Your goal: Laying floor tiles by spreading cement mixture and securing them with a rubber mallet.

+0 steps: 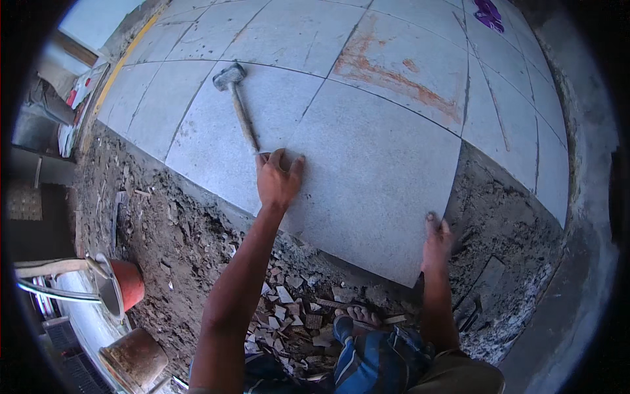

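"Where is the pale tile?"

"In the near row: its far edge meets the laid tiles, and its left edge sits beside the neighbouring tile that bears the hammer."

"And the hands?"

"The left hand is half open, fingers curled, fingertips resting near that left edge and gripping nothing visible. The right hand is at the near right edge; whether it grips the tile, one cannot tell."

"How far along does the work look?"

"The rows behind seem done. This tile appears placed, perhaps not settled. Bare ground to its right remains uncovered."
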Tool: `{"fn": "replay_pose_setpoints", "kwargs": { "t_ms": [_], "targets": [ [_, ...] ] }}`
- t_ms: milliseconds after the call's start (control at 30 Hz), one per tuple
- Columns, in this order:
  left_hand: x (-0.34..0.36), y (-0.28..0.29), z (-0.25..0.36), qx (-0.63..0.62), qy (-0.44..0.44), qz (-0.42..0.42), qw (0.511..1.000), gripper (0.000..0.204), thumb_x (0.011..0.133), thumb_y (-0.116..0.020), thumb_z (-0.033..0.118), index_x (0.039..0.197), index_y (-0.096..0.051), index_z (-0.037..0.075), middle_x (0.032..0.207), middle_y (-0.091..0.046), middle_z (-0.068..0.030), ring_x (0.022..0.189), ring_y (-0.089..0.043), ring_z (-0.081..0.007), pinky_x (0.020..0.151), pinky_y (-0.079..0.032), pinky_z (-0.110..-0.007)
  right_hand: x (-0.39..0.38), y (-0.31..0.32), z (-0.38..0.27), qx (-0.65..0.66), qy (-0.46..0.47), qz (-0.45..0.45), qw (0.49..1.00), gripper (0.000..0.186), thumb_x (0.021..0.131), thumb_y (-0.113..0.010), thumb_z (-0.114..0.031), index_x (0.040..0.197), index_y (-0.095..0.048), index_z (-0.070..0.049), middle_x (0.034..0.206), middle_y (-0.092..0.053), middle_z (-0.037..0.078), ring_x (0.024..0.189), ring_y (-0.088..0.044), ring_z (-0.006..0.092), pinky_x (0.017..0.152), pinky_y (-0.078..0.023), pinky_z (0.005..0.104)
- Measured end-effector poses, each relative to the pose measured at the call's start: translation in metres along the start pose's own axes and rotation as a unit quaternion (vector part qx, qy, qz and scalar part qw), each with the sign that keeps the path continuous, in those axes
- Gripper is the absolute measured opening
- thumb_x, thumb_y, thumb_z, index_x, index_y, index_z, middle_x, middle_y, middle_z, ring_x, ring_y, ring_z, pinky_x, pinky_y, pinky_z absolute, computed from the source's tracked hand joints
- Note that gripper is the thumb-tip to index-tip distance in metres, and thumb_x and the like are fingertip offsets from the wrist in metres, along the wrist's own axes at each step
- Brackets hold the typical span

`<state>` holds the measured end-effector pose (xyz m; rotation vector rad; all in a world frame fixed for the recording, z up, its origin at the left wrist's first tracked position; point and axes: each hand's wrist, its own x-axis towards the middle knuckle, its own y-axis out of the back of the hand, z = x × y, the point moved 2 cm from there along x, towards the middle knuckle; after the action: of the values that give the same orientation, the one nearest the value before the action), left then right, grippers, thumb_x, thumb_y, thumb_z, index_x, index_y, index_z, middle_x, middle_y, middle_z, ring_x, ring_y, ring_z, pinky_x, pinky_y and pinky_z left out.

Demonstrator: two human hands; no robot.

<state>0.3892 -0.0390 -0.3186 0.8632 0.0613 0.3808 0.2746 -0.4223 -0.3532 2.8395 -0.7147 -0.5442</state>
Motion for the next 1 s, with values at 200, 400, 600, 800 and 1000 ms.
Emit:
{"fn": "replay_pose_setpoints", "kwargs": {
  "t_ms": [200,400,600,800,1000],
  "targets": [
    [0.012,-0.003,-0.019,0.081,-0.017,-0.037,0.996,0.055,0.087,-0.079,0.041,0.119,-0.071,-0.004,0.112,-0.066,-0.0293,0.109,-0.062,-0.0433,0.097,-0.050,-0.051,-0.001,-0.001,-0.009,-0.115,0.076,0.012,0.990,0.061,0.102,-0.067,-0.040,0.147,-0.049,-0.003,0.136,-0.062,0.022,0.123,-0.061,0.0330,0.104,-0.049,0.0449],
    [0.006,-0.008,-0.003,0.067,-0.029,-0.019,0.997,0.059,0.085,-0.080,0.043,0.117,-0.073,-0.006,0.112,-0.067,-0.0277,0.106,-0.063,-0.0420,0.096,-0.051,-0.049,-0.011,0.005,-0.028,-0.187,0.128,0.013,0.974,0.076,0.099,-0.070,-0.041,0.157,-0.039,-0.003,0.145,-0.054,0.028,0.129,-0.058,0.0398,0.108,-0.046,0.0497],
    [0.002,-0.002,-0.004,0.077,-0.027,-0.010,0.997,0.058,0.084,-0.081,0.042,0.116,-0.073,-0.006,0.109,-0.068,-0.0273,0.106,-0.063,-0.0423,0.097,-0.051,-0.049,-0.020,0.005,-0.044,-0.251,0.092,-0.036,0.963,0.083,0.097,-0.072,-0.043,0.159,-0.036,0.000,0.143,-0.055,0.030,0.129,-0.057,0.0411,0.107,-0.046,0.0508],
    [0.005,-0.004,-0.004,0.104,-0.021,-0.047,0.993,0.056,0.084,-0.081,0.042,0.117,-0.073,-0.003,0.110,-0.069,-0.0261,0.110,-0.061,-0.0429,0.099,-0.049,-0.050,-0.012,0.007,-0.033,-0.259,0.095,-0.070,0.959,0.088,0.097,-0.071,-0.048,0.160,-0.033,0.000,0.144,-0.054,0.031,0.133,-0.056,0.0412,0.109,-0.046,0.0494],
    [0.002,0.005,0.003,0.098,0.010,-0.038,0.994,0.059,0.085,-0.080,0.044,0.120,-0.072,-0.003,0.114,-0.068,-0.0243,0.113,-0.060,-0.0417,0.101,-0.048,-0.048,-0.009,0.006,-0.030,-0.228,0.093,-0.091,0.965,0.093,0.097,-0.071,-0.049,0.161,-0.029,0.003,0.152,-0.046,0.032,0.141,-0.048,0.0438,0.115,-0.041,0.0495]
  ]
}}
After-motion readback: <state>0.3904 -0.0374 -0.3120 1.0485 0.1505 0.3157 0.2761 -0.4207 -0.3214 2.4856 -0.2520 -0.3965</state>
